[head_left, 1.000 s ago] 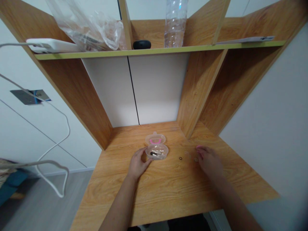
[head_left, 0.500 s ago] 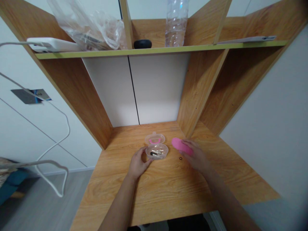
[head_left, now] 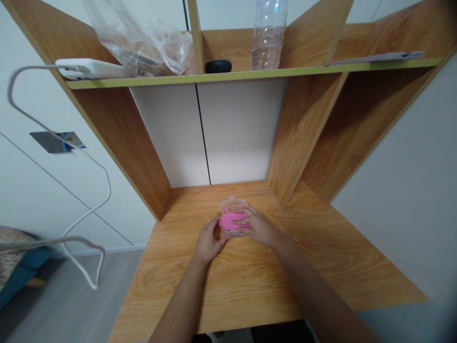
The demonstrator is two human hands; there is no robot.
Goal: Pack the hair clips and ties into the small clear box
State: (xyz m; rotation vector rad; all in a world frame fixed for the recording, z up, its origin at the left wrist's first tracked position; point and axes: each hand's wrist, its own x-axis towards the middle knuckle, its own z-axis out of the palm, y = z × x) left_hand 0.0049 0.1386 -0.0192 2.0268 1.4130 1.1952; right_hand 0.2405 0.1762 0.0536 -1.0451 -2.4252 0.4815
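A small clear oval plastic case (head_left: 233,234) sits on the desk with its hinged lid (head_left: 228,205) tipped back, away from me. My left hand (head_left: 209,243) grips the case's left end between thumb and fingers. Over the case's opening lies a flat pink oval piece (head_left: 230,220), which hides what is inside. My right hand (head_left: 259,229) has its fingers on the right part of that piece. Small rings (head_left: 294,238) lie on the desk to the right of this hand.
The wooden desk (head_left: 250,286) has side panels and a shelf (head_left: 228,75) above. On the shelf are a clear plastic bottle (head_left: 269,40), a plastic bag (head_left: 153,52), a black rounded object (head_left: 218,66) and a white device (head_left: 93,69) with a cable (head_left: 107,186) hanging at left.
My right hand has brought the pink oval piece left onto the open case, covering the small items seen inside before. My left hand stays at the case. The view has shifted slightly.
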